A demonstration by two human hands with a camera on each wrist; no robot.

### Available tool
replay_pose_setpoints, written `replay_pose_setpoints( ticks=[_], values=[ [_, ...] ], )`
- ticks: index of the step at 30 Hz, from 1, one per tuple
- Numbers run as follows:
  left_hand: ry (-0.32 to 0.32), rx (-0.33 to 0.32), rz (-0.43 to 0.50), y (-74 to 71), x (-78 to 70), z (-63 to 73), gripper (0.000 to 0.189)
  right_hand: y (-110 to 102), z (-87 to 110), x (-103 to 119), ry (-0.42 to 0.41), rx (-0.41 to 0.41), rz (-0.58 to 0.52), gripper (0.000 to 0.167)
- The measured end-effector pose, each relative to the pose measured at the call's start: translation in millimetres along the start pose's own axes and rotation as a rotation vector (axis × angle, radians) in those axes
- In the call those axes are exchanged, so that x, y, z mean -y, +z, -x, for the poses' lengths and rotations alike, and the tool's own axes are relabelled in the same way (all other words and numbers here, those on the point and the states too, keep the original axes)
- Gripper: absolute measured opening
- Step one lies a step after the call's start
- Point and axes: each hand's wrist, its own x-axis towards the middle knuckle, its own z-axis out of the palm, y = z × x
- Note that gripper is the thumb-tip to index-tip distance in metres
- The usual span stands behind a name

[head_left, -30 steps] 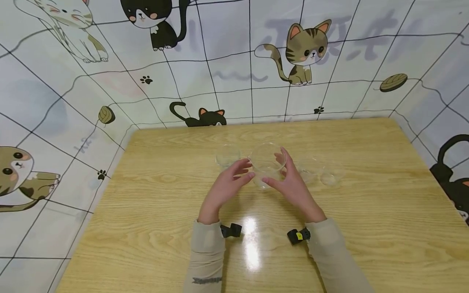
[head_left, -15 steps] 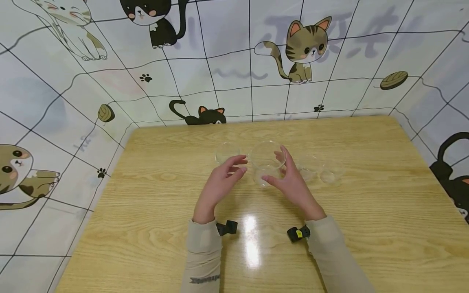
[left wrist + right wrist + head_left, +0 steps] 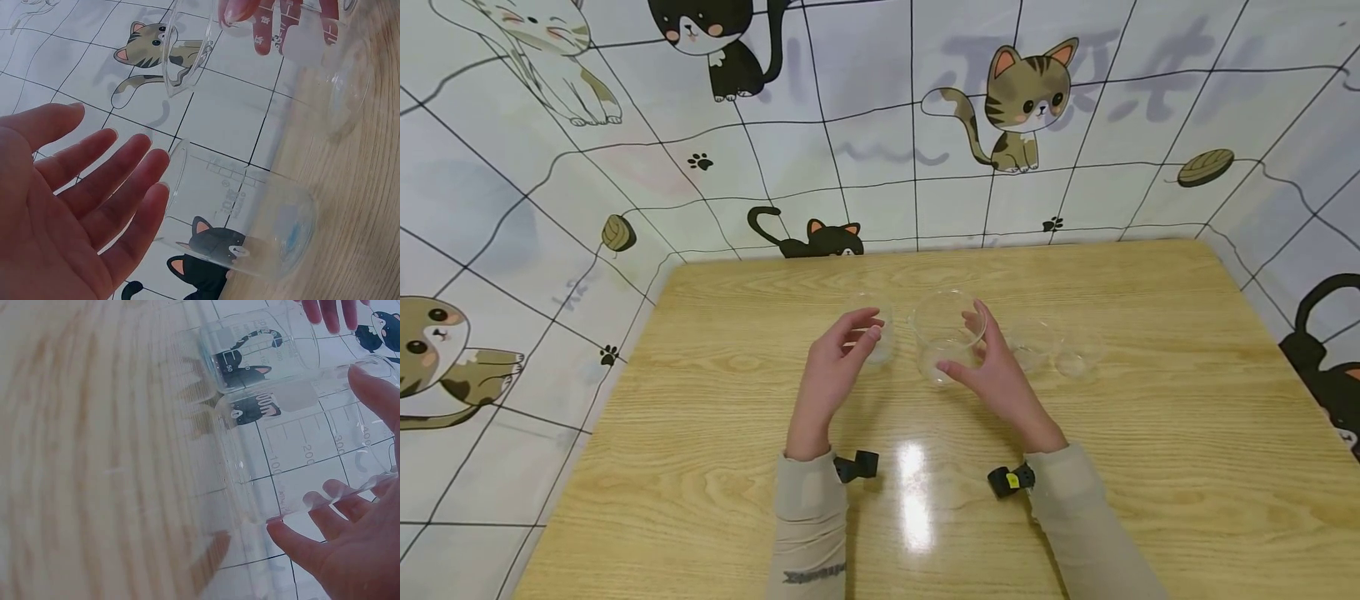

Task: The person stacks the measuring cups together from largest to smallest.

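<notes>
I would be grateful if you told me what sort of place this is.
Probably a small indoor work nook: a wood-grain table, cat-patterned walls along three sides, and a clear beaker with measuring marks.

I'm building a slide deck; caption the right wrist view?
A right hand holds a clear graduated beaker beside a smaller beaker on a wooden table.

Cat-print-walled nook (image 3: pixel 880 142), wooden table (image 3: pixel 700 467)
</notes>
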Motion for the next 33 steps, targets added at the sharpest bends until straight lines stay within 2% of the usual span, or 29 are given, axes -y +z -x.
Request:
replay_pose_setpoints(
  ticks=[5,15,19,27,33],
  values=[
    [0.002,-0.034,-0.006,-4.7,-0.7,1.0,0.039,-0.8,5.0,12.6,-0.010,-0.002,0.006,0.094],
    [0.009,-0.082,-0.004,-10.6,3.9,1.7,0.038,-0.4,4.5,10.7,-0.022,0.006,-0.003,0.093],
    [0.007,-0.092,0.000,-11.5,5.4,1.5,0.038,0.0,1.2,4.4,-0.018,0.007,-0.007,0.093],
    [-0.018,-0.139,-0.020,-13.0,7.2,-0.1,0.041,2.2,-9.8,-21.7,-0.018,-0.004,0.026,0.094],
    [-0.017,-0.146,-0.019,-13.4,8.2,-0.4,0.042,2.8,-10.3,-24.9,-0.023,-0.020,0.023,0.094]
  ],
)
